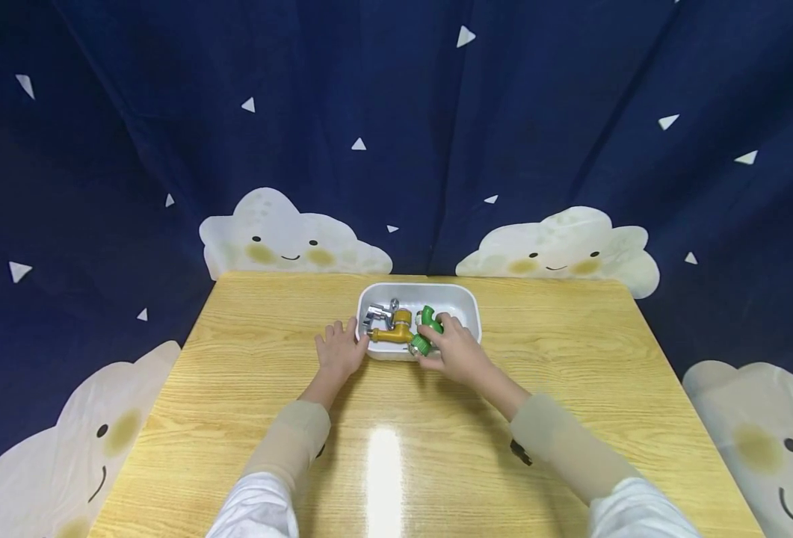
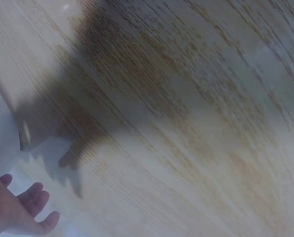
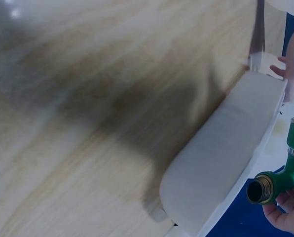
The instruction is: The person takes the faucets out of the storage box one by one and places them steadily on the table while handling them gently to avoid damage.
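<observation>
A white tray (image 1: 468,300) sits near the far edge of the table. My right hand (image 1: 462,354) grips a green pipe fitting (image 1: 421,344) over the tray's right half. In the right wrist view, the green pipe fitting (image 3: 283,180) shows a threaded, brass-coloured open end, and fingers (image 3: 280,217) hold it from below. A yellow pipe fitting (image 1: 389,336) and a silver tap-like piece (image 1: 379,312) lie in the tray's left part. My left hand (image 1: 339,351) rests by the tray's left edge, fingers spread; the left wrist view shows only part of that hand (image 2: 14,210).
The wooden table (image 1: 537,329) carries the tray, with a bright glare patch near the front. A dark blue curtain (image 1: 403,112) with white clouds hangs behind and at both sides of it.
</observation>
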A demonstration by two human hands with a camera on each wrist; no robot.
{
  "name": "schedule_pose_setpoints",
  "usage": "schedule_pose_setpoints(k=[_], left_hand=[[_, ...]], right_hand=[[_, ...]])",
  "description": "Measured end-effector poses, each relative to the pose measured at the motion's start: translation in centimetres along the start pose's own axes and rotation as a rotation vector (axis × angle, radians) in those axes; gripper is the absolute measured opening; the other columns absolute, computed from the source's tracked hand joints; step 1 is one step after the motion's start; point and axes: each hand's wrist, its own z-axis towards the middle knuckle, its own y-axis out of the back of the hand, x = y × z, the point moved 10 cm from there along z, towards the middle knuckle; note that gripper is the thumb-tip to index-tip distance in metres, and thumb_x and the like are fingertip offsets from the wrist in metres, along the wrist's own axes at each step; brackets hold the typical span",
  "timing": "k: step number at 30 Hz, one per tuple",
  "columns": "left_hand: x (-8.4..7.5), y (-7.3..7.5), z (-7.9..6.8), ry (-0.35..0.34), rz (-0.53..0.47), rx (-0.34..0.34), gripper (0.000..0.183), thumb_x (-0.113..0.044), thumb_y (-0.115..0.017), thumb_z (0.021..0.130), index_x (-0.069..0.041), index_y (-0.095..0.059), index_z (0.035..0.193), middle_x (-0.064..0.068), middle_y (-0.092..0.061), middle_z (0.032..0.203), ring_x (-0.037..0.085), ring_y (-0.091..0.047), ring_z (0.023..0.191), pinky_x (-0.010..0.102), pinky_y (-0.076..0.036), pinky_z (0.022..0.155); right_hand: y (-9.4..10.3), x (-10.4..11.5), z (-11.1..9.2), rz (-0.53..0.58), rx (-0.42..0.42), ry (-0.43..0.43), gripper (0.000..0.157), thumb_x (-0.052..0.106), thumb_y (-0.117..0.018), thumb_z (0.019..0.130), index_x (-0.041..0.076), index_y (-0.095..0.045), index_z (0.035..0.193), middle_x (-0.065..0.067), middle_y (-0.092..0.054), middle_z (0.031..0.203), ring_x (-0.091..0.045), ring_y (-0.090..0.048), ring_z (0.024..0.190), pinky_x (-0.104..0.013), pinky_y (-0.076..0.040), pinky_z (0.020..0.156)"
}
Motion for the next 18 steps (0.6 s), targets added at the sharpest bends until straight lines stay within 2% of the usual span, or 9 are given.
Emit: schedule_pose_setpoints(k=[4,10,18], left_hand=[[0.1,-0.2,0.1,0.002,-0.002,0.000,0.055,-0.044,-0.031,0.090,-0.018,-0.035,0.138,0.018,-0.044,0.126,0.034,-0.039,0.115,0.054,-0.028,0.092],[0.2,-0.3,0.2,0.005,-0.005,0.002,0.056,-0.044,-0.031,0.089,-0.018,-0.035,0.139,0.018,-0.044,0.127,0.035,-0.038,0.116,0.055,-0.027,0.093],[0.2,-0.3,0.1,0.010,-0.002,0.015,0.057,-0.045,-0.031,0.090,-0.018,-0.033,0.140,0.018,-0.043,0.128,0.035,-0.037,0.117,0.055,-0.026,0.094]], right_hand=[[-0.3,0.5,-0.9,0.007,-0.014,0.036,0.047,0.046,-0.059,0.079,0.016,-0.059,0.117,-0.021,-0.049,0.111,-0.029,-0.052,0.089,-0.040,-0.049,0.065],[-1.2,0.6,-2.4,0.038,0.003,0.048,0.049,0.047,-0.061,0.078,0.017,-0.059,0.117,-0.020,-0.049,0.113,-0.028,-0.053,0.092,-0.041,-0.049,0.074],[-1.9,1.1,-4.6,0.069,-0.044,0.120,0.053,0.044,-0.067,0.072,0.015,-0.062,0.115,-0.019,-0.049,0.112,-0.027,-0.053,0.092,-0.041,-0.048,0.078]])
